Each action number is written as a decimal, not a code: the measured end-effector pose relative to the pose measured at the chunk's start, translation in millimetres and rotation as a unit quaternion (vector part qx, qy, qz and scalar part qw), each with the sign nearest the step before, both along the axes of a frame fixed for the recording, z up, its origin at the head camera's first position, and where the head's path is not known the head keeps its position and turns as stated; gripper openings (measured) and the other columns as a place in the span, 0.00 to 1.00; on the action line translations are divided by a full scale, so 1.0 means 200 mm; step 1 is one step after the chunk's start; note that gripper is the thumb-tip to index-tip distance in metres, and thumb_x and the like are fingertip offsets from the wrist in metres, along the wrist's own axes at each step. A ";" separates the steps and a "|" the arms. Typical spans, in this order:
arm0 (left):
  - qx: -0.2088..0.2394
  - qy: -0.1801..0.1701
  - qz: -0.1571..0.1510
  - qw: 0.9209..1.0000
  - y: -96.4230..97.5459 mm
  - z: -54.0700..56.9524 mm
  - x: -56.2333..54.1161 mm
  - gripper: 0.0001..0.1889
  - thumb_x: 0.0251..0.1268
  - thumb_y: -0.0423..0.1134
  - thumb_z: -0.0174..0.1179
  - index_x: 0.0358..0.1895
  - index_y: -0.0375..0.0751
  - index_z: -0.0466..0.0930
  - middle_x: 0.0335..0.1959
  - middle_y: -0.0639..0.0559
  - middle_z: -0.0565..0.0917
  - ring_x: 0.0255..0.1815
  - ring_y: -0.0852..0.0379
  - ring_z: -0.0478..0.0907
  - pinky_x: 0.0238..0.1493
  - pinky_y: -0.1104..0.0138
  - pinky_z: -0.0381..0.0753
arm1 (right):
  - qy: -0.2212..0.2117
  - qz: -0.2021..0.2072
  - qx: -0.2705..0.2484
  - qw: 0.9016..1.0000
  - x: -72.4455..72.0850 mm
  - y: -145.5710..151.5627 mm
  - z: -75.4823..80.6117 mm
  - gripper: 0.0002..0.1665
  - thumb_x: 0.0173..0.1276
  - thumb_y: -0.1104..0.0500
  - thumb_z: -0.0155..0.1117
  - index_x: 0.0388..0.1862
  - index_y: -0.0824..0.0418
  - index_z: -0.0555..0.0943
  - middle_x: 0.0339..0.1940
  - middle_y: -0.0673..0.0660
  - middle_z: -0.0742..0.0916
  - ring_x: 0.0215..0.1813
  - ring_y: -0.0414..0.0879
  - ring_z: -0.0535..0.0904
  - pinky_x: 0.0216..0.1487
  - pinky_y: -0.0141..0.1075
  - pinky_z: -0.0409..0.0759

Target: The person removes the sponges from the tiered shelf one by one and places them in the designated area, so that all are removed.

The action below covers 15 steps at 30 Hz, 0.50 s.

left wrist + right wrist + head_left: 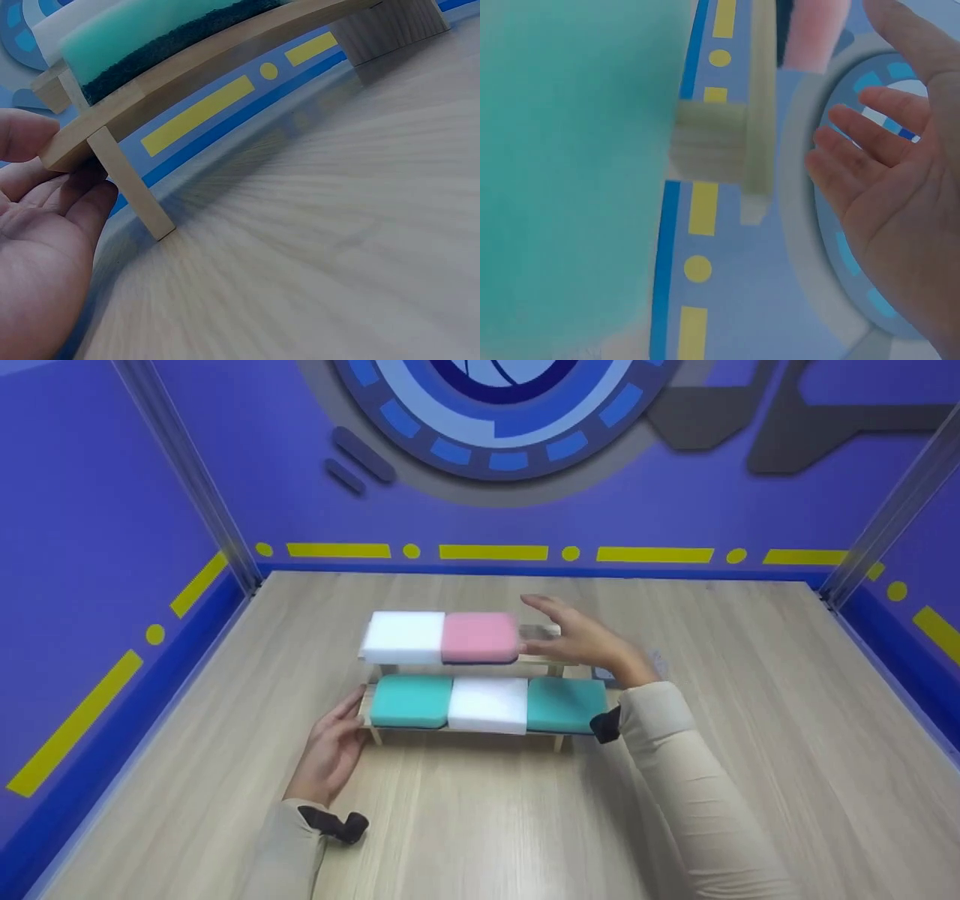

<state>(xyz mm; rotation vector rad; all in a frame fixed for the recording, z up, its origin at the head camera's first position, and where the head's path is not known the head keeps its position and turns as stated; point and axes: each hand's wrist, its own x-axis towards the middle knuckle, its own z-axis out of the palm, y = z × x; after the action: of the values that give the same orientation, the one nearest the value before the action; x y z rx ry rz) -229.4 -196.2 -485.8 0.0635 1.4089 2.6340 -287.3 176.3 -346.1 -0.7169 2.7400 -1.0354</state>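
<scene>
A two-tier wooden rack stands mid-table. Its lower shelf bears a teal sponge with a dark scouring layer, a white sponge and another teal sponge, side by side. Up on the back tier a white sponge lies beside a pink sponge. My left hand pinches the lower shelf's left end, thumb on top and fingers beneath. Just right of the pink sponge, my right hand hovers over the upper tier, fingers spread, holding nothing.
Behind my right wrist lies a small flat bluish-grey item, partly hidden by the arm. Blue panels with yellow markings wall in the wooden table at the back and both sides.
</scene>
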 end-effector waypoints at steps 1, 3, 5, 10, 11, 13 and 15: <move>0.001 -0.002 0.001 1.000 0.00 0.00 0.00 0.33 0.65 0.19 0.39 0.74 0.26 0.42 0.79 0.41 0.42 0.79 0.49 0.40 0.78 0.62 0.45 | 0.000 0.000 -0.001 1.000 0.00 -0.01 -0.01 0.48 0.63 0.46 0.67 0.77 0.56 0.56 0.78 0.60 0.60 0.77 0.58 0.54 0.75 0.56 0.58; 0.001 -0.004 0.003 1.000 0.00 0.00 0.01 0.33 0.65 0.19 0.39 0.74 0.26 0.43 0.79 0.41 0.43 0.79 0.50 0.40 0.78 0.62 0.46 | -0.003 -0.001 -0.005 1.000 -0.01 -0.03 -0.02 0.48 0.63 0.47 0.67 0.77 0.56 0.56 0.78 0.60 0.60 0.78 0.57 0.53 0.76 0.55 0.56; 0.001 -0.004 0.003 1.000 0.00 0.00 0.01 0.33 0.65 0.19 0.39 0.74 0.27 0.43 0.79 0.41 0.43 0.79 0.50 0.41 0.77 0.63 0.47 | -0.007 0.000 -0.010 1.000 -0.01 -0.04 -0.03 0.48 0.63 0.47 0.67 0.77 0.56 0.56 0.78 0.59 0.60 0.78 0.56 0.52 0.76 0.55 0.56; 0.015 -0.012 0.003 1.000 0.00 -0.01 0.01 0.33 0.67 0.19 0.38 0.75 0.28 0.43 0.79 0.42 0.44 0.79 0.51 0.43 0.77 0.64 0.48 | -0.017 0.000 -0.016 1.000 -0.02 -0.07 -0.04 0.49 0.62 0.47 0.68 0.77 0.54 0.56 0.79 0.56 0.59 0.79 0.54 0.51 0.77 0.54 0.54; 0.018 -0.014 0.003 1.000 0.00 -0.01 0.01 0.33 0.67 0.19 0.38 0.75 0.29 0.43 0.79 0.43 0.44 0.79 0.51 0.43 0.77 0.64 0.48 | -0.020 0.000 -0.016 1.000 -0.02 -0.08 -0.04 0.50 0.61 0.46 0.69 0.77 0.54 0.56 0.79 0.56 0.58 0.79 0.54 0.51 0.77 0.54 0.54; 0.017 -0.014 0.003 1.000 -0.01 -0.01 0.01 0.33 0.67 0.19 0.38 0.75 0.29 0.43 0.79 0.44 0.44 0.79 0.51 0.42 0.77 0.64 0.48 | -0.020 0.000 -0.013 1.000 -0.01 -0.09 -0.04 0.51 0.60 0.45 0.69 0.77 0.53 0.55 0.79 0.56 0.58 0.79 0.54 0.51 0.77 0.54 0.54; 0.016 -0.015 0.002 1.000 0.00 -0.01 0.01 0.33 0.67 0.19 0.38 0.75 0.29 0.43 0.79 0.44 0.44 0.79 0.52 0.42 0.77 0.63 0.47 | -0.020 0.001 -0.011 1.000 -0.01 -0.11 -0.04 0.52 0.59 0.44 0.69 0.77 0.54 0.56 0.79 0.56 0.58 0.79 0.55 0.51 0.77 0.54 0.54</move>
<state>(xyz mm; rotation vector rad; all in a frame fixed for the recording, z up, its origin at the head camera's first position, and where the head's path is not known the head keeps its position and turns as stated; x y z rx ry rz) -228.4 -197.1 -487.5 0.0251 1.3591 2.6502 -289.1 154.2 -354.7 -0.6929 2.6977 -1.0688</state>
